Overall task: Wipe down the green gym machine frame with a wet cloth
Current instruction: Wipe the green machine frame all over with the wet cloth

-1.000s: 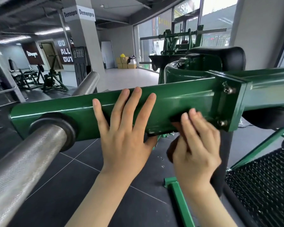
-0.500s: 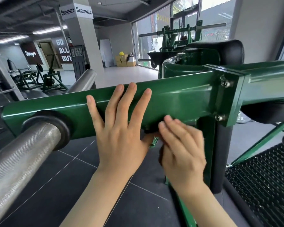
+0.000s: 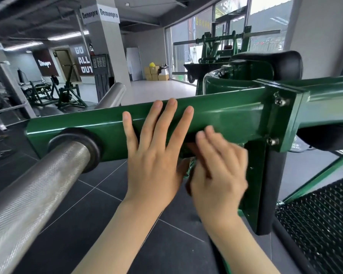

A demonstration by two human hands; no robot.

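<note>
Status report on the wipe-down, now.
Left hand flat on green beam. Right hand pressing dark cloth to its lower edge. Nothing blocking.
</note>
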